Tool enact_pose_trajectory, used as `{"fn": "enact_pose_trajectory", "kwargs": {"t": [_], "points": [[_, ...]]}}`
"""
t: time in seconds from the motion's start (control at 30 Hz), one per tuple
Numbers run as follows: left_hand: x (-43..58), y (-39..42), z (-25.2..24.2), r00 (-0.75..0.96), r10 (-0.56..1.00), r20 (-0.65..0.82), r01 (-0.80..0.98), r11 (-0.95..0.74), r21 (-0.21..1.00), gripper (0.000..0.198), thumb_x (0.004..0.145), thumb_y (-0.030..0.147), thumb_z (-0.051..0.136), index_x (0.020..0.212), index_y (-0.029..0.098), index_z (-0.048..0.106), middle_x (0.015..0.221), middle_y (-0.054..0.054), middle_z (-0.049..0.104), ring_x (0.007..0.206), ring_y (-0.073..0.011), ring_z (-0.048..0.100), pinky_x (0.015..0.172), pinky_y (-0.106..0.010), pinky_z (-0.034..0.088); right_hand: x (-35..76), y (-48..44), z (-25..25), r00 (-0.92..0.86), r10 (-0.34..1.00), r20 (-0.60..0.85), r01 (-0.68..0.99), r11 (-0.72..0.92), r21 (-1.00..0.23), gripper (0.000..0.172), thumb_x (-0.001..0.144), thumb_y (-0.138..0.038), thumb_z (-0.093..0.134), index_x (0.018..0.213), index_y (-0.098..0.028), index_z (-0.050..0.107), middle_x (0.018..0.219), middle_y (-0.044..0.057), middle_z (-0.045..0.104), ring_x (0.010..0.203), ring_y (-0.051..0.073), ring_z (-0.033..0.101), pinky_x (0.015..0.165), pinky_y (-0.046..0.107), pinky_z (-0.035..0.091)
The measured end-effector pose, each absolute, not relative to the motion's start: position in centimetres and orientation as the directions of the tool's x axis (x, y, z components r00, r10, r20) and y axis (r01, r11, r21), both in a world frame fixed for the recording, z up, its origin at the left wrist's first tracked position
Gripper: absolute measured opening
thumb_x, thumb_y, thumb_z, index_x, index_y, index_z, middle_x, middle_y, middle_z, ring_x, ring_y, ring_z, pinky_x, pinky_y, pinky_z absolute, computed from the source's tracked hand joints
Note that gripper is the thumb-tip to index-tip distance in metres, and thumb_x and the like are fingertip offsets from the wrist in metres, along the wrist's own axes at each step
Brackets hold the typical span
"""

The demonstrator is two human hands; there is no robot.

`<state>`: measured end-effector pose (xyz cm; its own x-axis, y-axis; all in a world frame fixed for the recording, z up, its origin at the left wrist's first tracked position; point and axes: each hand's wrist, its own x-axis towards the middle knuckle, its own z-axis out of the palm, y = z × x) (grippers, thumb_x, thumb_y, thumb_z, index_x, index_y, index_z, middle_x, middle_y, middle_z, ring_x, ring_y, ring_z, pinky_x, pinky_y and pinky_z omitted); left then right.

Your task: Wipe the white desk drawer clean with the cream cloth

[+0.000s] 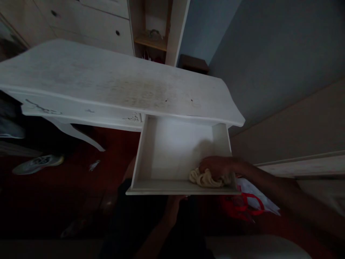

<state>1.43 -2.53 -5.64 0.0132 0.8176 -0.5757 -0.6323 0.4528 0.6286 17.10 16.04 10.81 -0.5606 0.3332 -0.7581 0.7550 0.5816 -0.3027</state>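
A white drawer is pulled out of a white table with a stained, scuffed top. Inside the drawer, at its front right corner, my right hand is closed on a cream cloth, which lies bunched against the bottom and front panel. Below the drawer front is my left hand. Its fingers go under the drawer's front edge and are hidden there, so their grip does not show.
Red bags and a white bag lie on the floor at the right. A shoe sits on the red floor at the left. Behind the table stand a drawer cabinet and an open shelf. A grey wall runs along the right.
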Motion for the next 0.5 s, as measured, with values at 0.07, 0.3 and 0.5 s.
{"fn": "enact_pose_trajectory", "kwargs": {"t": [0.07, 0.3, 0.5], "points": [[1.3, -2.5, -5.5, 0.011, 0.822, -0.570, -0.607, 0.458, 0.649, 0.022, 0.060, 0.036, 0.077, 0.069, 0.016, 0.073, 0.074, -0.007, 0.073, 0.076, -0.0234, 0.065, 0.072, -0.035, 0.050, 18.2, 15.6, 10.9, -0.534, 0.398, -0.746, 0.758, 0.616, -0.215, 0.053, 0.058, -0.011, 0.070, 0.110, -0.020, 0.073, 0.112, 0.010, 0.071, 0.103, 0.030, 0.066, 0.083, 0.034, 0.050], [1.1, -2.6, -5.9, 0.006, 0.838, -0.545, -0.557, 0.456, 0.695, 0.021, 0.062, 0.038, 0.074, 0.060, 0.017, 0.070, 0.072, -0.007, 0.073, 0.077, -0.0237, 0.065, 0.078, -0.037, 0.049, 18.8, 15.1, 9.9, -0.496, 0.677, -0.543, 0.786, 0.616, 0.050, 0.041, 0.074, -0.015, 0.065, 0.114, -0.022, 0.067, 0.115, 0.012, 0.068, 0.103, 0.029, 0.066, 0.078, 0.033, 0.049], [0.8, -2.6, -6.0, 0.009, 0.843, -0.539, -0.539, 0.458, 0.707, 0.022, 0.063, 0.038, 0.077, 0.065, 0.017, 0.071, 0.075, -0.008, 0.073, 0.080, -0.0245, 0.066, 0.081, -0.038, 0.050, 18.2, 16.1, 9.5, -0.436, 0.884, -0.170, 0.860, 0.465, 0.209, 0.050, 0.080, -0.017, 0.067, 0.129, -0.019, 0.056, 0.141, 0.015, 0.052, 0.119, 0.031, 0.054, 0.091, 0.037, 0.045]]}}
